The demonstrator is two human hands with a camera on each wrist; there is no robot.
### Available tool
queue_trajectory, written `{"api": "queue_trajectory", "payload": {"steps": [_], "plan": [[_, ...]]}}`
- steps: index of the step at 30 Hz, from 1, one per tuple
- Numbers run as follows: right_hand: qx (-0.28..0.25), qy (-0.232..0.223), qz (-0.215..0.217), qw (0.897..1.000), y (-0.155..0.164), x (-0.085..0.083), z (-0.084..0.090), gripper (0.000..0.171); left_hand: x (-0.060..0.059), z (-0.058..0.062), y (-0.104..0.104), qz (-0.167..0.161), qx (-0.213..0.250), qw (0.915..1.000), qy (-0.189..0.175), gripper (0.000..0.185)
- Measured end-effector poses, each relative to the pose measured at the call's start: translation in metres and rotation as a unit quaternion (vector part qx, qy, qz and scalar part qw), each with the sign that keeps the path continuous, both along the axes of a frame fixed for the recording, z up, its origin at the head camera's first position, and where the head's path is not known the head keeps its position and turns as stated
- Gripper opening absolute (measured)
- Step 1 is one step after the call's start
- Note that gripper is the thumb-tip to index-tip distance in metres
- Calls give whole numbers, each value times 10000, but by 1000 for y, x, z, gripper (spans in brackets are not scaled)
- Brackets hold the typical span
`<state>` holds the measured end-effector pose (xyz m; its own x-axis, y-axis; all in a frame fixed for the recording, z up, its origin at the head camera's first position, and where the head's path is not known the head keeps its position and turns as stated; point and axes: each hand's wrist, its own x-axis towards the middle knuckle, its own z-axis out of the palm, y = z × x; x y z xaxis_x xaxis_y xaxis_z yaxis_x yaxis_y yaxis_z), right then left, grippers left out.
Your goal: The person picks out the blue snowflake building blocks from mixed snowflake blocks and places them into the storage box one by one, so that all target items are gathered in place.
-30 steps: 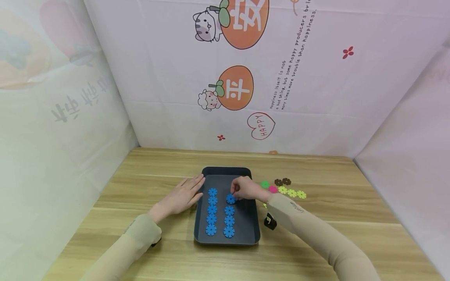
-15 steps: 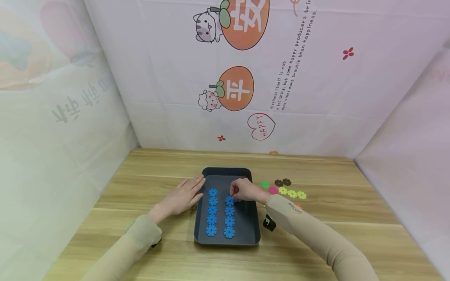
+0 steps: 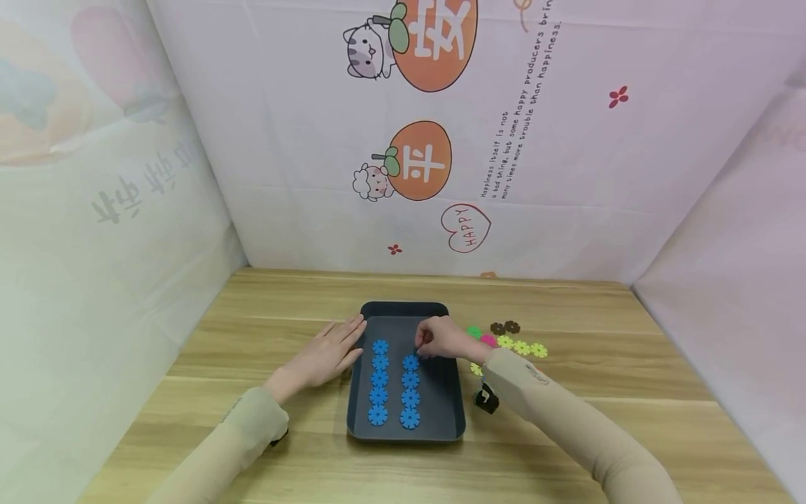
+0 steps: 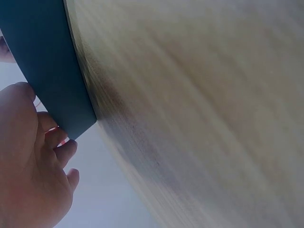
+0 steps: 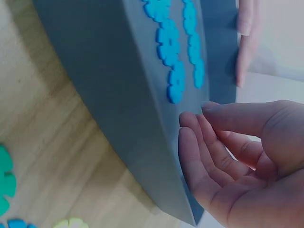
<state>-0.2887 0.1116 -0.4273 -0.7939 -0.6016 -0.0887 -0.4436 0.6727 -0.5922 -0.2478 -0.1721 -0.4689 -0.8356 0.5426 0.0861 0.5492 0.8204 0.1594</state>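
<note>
A dark grey tray [image 3: 443, 413] sits on the wooden table. Inside it, two columns of blue flower-shaped plastic discs run front to back, the left column [image 3: 379, 379] slightly longer than the right column [image 3: 410, 398]. My left hand [image 3: 324, 353] rests with extended fingers on the tray's left rim; the left wrist view shows its fingertips along the tray's outer wall [image 4: 52, 61]. My right hand [image 3: 443, 337] hovers over the right side of the tray, just behind the rearmost disc of the right column. In the right wrist view its loosely bent fingers [image 5: 190, 152] hold nothing.
Right of the tray lie loose discs: a green disc [image 3: 474, 332], a pink disc [image 3: 488, 340], two brown discs [image 3: 505, 327] and several yellow discs [image 3: 522, 348]. My right forearm [image 3: 567, 413] passes over that side. Printed cloth walls [image 3: 327, 231] enclose the table's back and sides.
The rearmost blue disc of the right column has come forward into line with the others. My right fingers have let go of it and drawn slightly back. The left hand stays put.
</note>
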Motion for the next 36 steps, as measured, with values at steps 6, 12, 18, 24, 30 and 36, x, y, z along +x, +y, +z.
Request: {"api": "queue_trajectory", "payload": {"steps": [6,12,18,24,30,36], "plan": [[-271,-61,79,9996,22,4,13,4,-1,-2,-1,16,17,10000,22,60],[-282,11,-210,9994,50,14,23,5,-1,-4,-1,17,-18,10000,24,60],[-334,202,-294,9988,79,21,19,7,-1,-4,-1,25,-22,10000,20,60],[-71,75,-383,9992,103,32,8,8,0,-3,0,34,15,10000,-37,60],[111,237,-264,9993,116,38,-2,7,-2,-4,0,36,-14,10000,-24,60],[388,10,-541,9978,119,45,-8,12,-3,-6,-1,51,-87,9999,-25,61]]}}
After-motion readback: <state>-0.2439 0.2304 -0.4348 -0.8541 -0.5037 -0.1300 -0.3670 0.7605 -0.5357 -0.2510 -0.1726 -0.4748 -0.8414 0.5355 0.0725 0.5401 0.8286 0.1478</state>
